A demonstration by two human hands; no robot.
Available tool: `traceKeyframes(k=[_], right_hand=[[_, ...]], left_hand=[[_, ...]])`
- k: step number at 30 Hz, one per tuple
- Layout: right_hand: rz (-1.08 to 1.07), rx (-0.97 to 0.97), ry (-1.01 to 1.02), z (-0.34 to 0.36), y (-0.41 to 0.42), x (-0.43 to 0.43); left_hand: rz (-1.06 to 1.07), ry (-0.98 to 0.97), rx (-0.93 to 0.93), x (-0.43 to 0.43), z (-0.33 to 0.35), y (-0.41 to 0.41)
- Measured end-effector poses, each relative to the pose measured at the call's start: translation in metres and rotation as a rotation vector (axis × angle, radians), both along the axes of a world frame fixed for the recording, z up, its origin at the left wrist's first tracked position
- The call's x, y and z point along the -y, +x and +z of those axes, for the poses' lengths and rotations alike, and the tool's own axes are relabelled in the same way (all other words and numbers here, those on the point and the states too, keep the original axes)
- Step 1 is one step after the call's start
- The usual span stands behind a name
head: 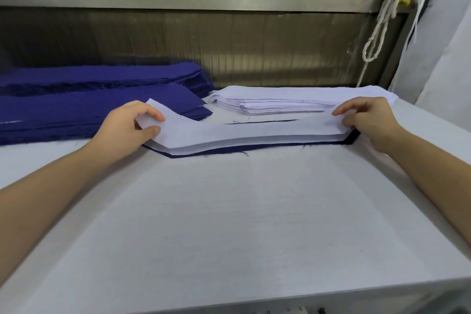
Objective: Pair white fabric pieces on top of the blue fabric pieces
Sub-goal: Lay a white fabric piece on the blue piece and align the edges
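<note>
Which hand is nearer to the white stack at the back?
Right. The right hand is just before the white stack, at its right end; the left hand is apart, left of it.

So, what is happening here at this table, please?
A person is pairing cut fabric on a white table. The left hand and the right hand each pinch one end of a long white fabric piece and hold it over a blue fabric piece, whose edge shows along the near side. The white piece is not yet lying flat. Behind it lies a stack of white pieces; stacks of blue pieces lie to the left.
</note>
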State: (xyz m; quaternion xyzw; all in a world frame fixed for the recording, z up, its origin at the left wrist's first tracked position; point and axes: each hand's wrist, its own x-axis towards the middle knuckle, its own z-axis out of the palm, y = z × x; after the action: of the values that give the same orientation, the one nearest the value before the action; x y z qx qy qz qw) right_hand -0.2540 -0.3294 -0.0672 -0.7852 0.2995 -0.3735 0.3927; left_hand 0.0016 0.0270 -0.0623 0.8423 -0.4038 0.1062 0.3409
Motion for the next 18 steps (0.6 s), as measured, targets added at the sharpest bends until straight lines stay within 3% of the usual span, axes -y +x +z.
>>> traceKeyframes(k=[18], right_hand=[[-0.039, -0.228, -0.106, -0.0065, -0.0012, -0.0007]], left_hand=[[-0.032, 0.075, 0.061, 0.0022, -0.0038, -0.0014]])
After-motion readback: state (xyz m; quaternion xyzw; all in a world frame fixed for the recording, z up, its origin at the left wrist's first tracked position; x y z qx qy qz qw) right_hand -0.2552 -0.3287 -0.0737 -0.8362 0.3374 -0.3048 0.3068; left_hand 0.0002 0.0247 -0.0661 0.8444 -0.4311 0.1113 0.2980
